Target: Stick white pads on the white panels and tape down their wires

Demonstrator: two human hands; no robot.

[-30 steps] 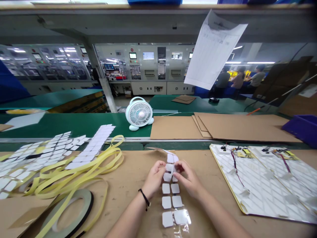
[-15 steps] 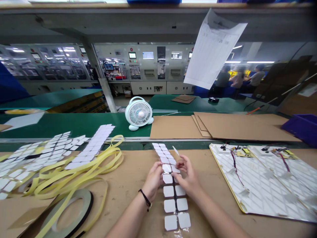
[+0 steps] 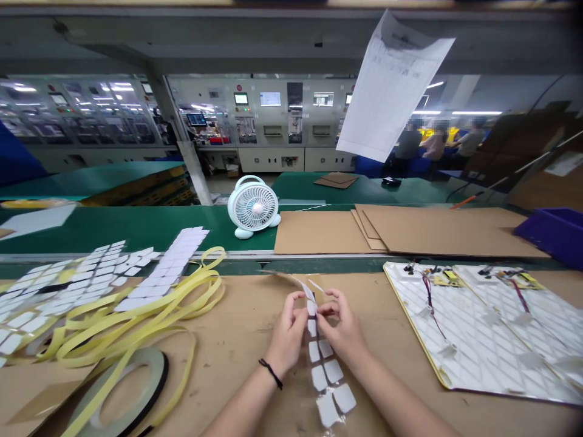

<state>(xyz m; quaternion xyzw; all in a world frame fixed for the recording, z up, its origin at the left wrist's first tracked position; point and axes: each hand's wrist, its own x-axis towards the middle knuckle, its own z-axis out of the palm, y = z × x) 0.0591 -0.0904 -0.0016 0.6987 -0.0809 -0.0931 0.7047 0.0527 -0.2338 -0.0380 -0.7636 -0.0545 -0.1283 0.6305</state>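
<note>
A strip of white rounded-square pads (image 3: pixel 324 364) on clear film runs in a double row down from my hands toward me. My left hand (image 3: pixel 288 334) and my right hand (image 3: pixel 342 325) both pinch it, with their fingertips close together. Above them, its upper end rises edge-on and thin. Both hands rest over a tan cardboard work surface (image 3: pixel 237 340). To the left lie tangled yellow tape strips (image 3: pixel 136 309), a heap of similar white pads (image 3: pixel 86 279), and a tape roll (image 3: pixel 121 394). A white patterned board with wires (image 3: pixel 483 328) lies to the right.
Behind the work surface runs a green bench (image 3: pixel 136 227) with a white fan (image 3: pixel 252 206) and flat cardboard sheets (image 3: pixel 446 230). A purple bin (image 3: pixel 555 233) sits at the right. A paper sheet (image 3: pixel 392 85) hangs above. Several co-workers (image 3: pixel 410 145) sit far back.
The strip's upper part, lying flat beyond my hands before, is now lifted and seen edge-on. The lower pads have swung to the right, and my hands have closed in on the strip.
</note>
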